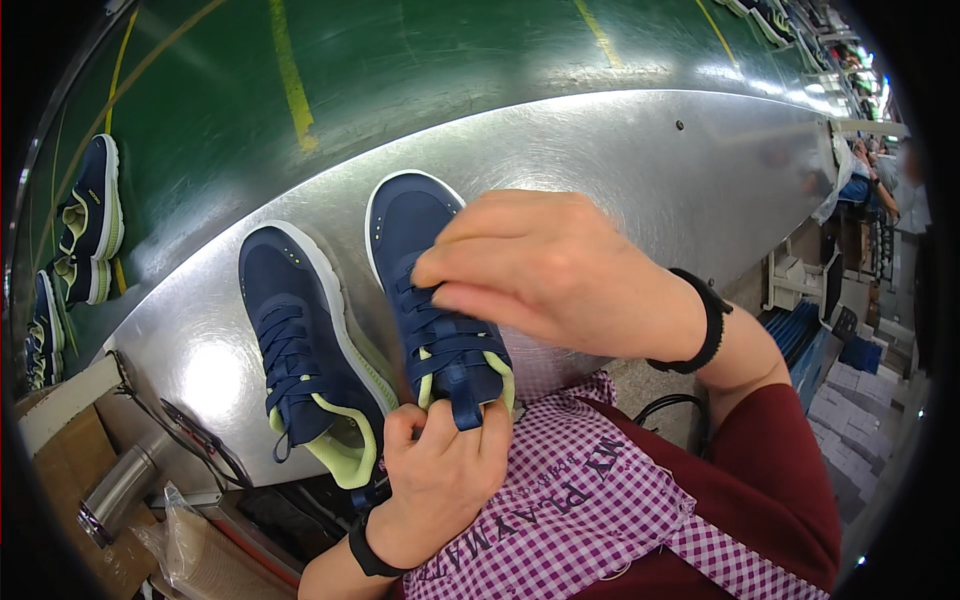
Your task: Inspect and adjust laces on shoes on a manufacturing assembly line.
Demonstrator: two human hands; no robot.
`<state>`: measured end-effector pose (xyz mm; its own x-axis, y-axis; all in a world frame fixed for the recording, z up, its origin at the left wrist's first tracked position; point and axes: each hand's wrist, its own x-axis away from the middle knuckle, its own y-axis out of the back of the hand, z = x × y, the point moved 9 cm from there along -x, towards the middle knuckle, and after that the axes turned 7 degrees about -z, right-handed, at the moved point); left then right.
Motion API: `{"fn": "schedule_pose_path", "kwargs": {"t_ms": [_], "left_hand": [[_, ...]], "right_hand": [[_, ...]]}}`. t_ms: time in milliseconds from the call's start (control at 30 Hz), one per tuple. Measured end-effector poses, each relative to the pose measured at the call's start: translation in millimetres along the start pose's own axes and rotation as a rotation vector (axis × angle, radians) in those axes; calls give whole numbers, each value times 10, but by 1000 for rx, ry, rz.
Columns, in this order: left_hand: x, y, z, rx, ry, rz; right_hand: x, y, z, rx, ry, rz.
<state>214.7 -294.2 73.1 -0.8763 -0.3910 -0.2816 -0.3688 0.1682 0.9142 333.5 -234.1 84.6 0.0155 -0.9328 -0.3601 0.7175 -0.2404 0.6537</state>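
Note:
Two navy sneakers with white soles and lime-green linings rest side by side on the metal bench, toes pointing away from me. My left hand [445, 465] is closed on the right-hand sneaker [408, 215] at its ankle opening, some fingers tucked inside beside the tongue loop [463, 400]. Over the same sneaker, my right hand [560, 265] pinches at the upper laces [432, 325], thumb and fingertips together; what lies between them is mostly hidden. The left-hand sneaker [275, 270] stands untouched, its laces [285, 345] threaded.
Beyond the metal bench [600, 140] runs a green surface [400, 60] with yellow lines, carrying more navy sneakers [95, 210] at far left. A metal cylinder [125, 490], dark cables [205, 440] and a plastic-wrapped stack [200, 545] sit at lower left. Another person [865, 185] is at far right.

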Motion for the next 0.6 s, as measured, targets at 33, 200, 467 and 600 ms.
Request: {"fn": "schedule_pose_path", "kwargs": {"t_ms": [33,200,467,600], "left_hand": [[8,-15,-1,16,1,28],[-15,-16,6,33,18,7],[-17,-1,42,49,11,-69],[-8,-11,79,90,28,-58]], "right_hand": [[-58,-8,-3,2,-1,2],[-238,-271,90,84,180,332],[-453,-358,319,147,464,407],[-367,-412,204,102,442,382]]}}
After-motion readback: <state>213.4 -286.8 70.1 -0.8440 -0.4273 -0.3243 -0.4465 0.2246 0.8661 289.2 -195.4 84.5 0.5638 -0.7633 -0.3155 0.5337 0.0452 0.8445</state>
